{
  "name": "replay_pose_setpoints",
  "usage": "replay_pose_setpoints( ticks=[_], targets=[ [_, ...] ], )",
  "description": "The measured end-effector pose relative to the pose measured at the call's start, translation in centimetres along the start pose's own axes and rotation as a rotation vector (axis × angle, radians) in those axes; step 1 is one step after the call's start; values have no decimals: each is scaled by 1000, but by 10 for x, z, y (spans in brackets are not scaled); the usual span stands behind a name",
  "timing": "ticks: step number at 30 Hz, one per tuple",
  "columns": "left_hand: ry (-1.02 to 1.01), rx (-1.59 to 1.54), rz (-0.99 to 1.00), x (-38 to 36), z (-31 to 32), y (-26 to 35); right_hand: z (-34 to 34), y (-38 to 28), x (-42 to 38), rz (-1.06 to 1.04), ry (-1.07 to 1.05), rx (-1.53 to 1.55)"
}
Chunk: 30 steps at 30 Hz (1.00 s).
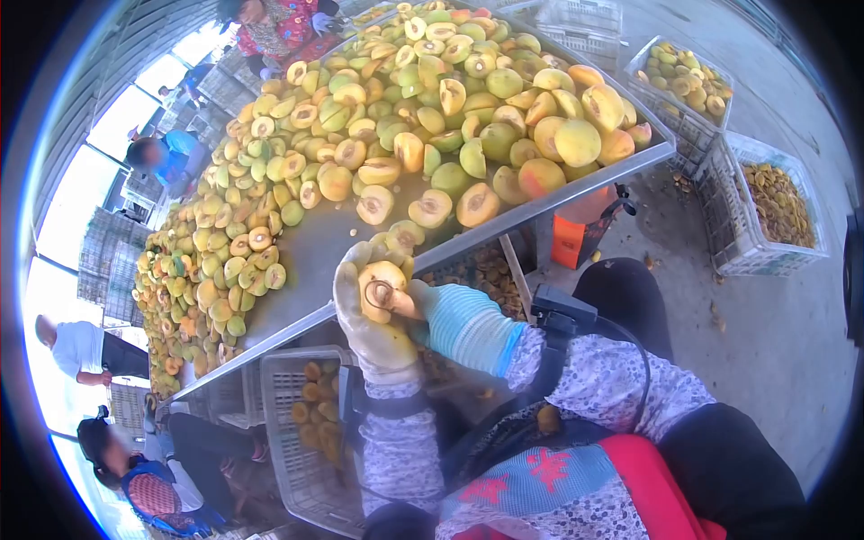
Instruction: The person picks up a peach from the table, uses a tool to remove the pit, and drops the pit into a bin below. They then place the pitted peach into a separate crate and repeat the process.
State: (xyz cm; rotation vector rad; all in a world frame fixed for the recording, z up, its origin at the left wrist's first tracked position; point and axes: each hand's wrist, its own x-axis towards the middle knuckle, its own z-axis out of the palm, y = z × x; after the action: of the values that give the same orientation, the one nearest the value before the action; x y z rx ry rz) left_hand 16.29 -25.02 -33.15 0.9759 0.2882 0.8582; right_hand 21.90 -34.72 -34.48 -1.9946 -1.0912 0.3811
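My left hand (pixel 373 346), in a pale, stained glove, is closed around a peach half (pixel 382 274) with its cut face up. My right hand (pixel 465 326), in a light blue and white knitted glove, is closed at the fruit's right side. It grips a pitting tool with a curved metal loop (pixel 379 293), which touches the middle of the cut face. Most of the tool's handle is hidden by the fingers. Just beyond my hands is a metal table (pixel 315 236) heaped with halved peaches (pixel 430 207), some still showing pits.
Under the table edge stands a crate (pixel 279 396) of peach pieces. To the right are a white crate (pixel 756 261) of brown pits or scraps and a crate of peaches (pixel 684 79). An orange-and-black container (pixel 567 241) stands beneath the table. Other people are around the left side.
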Motion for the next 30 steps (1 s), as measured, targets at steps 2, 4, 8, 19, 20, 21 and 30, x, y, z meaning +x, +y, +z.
replay_pose_setpoints(
  ticks=[2,4,8,19,20,21,30],
  targets=[
    [9,-50,-7,-1,2,0,5,0,-3,9,35,42],
    [37,-119,-11,-2,6,3,9,1,-5,11,82,113],
    [43,-132,-21,2,2,0,6,-1,-4,26,80,83],
    [-136,233,52,0,-7,6,7,-2,-10,177,-103,111],
    [-133,232,49,0,-10,5,8,-1,-12,179,-106,110],
    [-185,288,37,3,-14,5,8,1,-15,131,-132,225],
    [-106,333,95,-7,7,8,4,3,-23,148,-267,738]
  ],
)
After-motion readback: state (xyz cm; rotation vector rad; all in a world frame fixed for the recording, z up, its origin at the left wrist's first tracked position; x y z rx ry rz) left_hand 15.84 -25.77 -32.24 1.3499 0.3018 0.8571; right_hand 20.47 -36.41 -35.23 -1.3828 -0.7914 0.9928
